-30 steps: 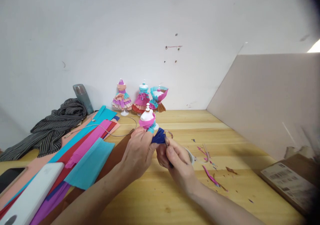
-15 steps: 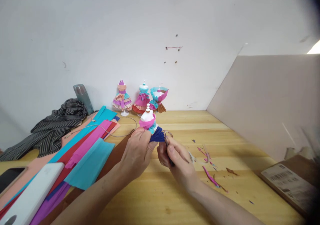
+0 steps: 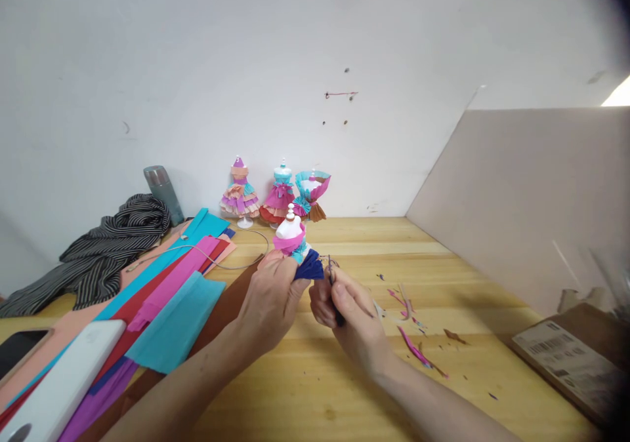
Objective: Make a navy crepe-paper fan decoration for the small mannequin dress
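My left hand (image 3: 270,292) is closed around a small white dress form (image 3: 289,227), wrapped in pink and turquoise crepe paper. Between its thumb and fingers is a gathered piece of dark blue crepe paper (image 3: 311,266), which fans out to the right at the form's lower part. My right hand (image 3: 352,309) is closed on a pair of scissors (image 3: 331,270). Their thin blades point up just beside the blue paper's right edge, and the handles are mostly hidden by the fingers. The form's lower end is hidden behind my left hand.
Behind stand several dressed forms (image 3: 239,193) against the wall. Layered crepe paper sheets (image 3: 177,324), a white device (image 3: 69,380), a phone (image 3: 20,350), striped cloth (image 3: 118,245) and a bottle (image 3: 165,193) lie left. Paper scraps (image 3: 412,347) and a labelled cardboard box (image 3: 571,357) are right.
The scissors have shifted slightly right, away from the blue paper's edge, and their blades stand more upright. My left hand and the dress form have hardly moved.
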Demonstrator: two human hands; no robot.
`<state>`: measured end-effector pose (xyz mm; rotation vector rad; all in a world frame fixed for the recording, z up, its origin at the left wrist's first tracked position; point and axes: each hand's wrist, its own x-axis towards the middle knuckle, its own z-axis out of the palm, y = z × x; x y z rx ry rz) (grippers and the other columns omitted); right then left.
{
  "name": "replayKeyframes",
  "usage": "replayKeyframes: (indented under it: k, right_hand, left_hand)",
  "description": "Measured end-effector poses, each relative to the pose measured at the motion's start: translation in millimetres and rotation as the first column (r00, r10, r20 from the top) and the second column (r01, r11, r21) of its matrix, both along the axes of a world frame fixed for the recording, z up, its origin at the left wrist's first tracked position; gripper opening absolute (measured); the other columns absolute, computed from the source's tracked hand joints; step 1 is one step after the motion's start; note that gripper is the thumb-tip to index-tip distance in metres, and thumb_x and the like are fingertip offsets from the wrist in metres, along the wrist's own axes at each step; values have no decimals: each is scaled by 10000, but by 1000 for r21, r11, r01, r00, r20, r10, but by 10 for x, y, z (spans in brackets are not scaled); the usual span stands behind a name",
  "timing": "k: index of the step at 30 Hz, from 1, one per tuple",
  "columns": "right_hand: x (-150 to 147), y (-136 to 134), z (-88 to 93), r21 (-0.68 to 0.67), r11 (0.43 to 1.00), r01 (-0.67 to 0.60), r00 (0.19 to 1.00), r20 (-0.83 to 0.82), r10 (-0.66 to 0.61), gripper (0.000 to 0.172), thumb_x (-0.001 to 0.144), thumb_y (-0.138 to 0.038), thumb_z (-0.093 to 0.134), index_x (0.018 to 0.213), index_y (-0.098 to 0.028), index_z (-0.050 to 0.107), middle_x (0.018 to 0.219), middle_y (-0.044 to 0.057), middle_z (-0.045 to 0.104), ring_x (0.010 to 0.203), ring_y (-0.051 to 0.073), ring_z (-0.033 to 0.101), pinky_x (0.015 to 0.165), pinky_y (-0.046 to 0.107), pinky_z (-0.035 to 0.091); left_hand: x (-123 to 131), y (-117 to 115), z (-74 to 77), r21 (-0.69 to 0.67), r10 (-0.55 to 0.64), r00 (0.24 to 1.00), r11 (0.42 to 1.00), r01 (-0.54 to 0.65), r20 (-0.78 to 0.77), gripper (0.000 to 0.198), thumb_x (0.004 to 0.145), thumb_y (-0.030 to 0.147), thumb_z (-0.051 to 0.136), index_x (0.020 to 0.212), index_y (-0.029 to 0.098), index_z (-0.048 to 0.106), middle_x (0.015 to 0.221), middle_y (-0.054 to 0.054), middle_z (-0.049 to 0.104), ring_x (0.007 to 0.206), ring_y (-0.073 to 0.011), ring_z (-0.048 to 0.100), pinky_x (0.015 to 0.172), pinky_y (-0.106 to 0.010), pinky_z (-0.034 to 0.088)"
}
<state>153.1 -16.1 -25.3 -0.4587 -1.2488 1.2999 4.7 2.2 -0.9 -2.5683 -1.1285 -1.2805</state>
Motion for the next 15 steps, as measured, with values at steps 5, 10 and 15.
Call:
replayKeyframes:
  k: [5, 10, 15]
  right_hand:
    - [-10, 6, -17, -1, 1000, -7, 1000, 28, 7, 434, 897, -547, 576, 667, -198, 458, 537, -68, 332, 462, 79, 257, 434, 238, 198]
    - [77, 55, 70, -20, 1000, 15, 997, -72, -17, 399, 859, -536, 623, 689, -199, 497, 537, -83, 296, 453, 70, 214, 429, 223, 187]
    - [174, 79, 145, 35, 975, 220, 963, 149, -222, 461, 705, -424, 791, 1092, -221, 645, 641, -46, 464, 544, 105, 387, 499, 243, 330]
  left_hand:
    - [2, 9, 7, 38, -24, 999, 999, 25, -24, 271, 980, 237, 353, 719, 219, 422, 660, -21, 559, 605, -185, 502, 587, -297, 390]
    - [-2, 18, 43, -1, -62, 998, 998, 62, -34, 261, 980, 223, 354, 739, 213, 452, 660, -20, 565, 615, -192, 498, 639, -308, 406]
    - [-10, -1, 49, 8, -52, 995, 999, 53, -86, 281, 982, 228, 341, 720, 214, 441, 640, -21, 548, 603, -193, 481, 649, -321, 403]
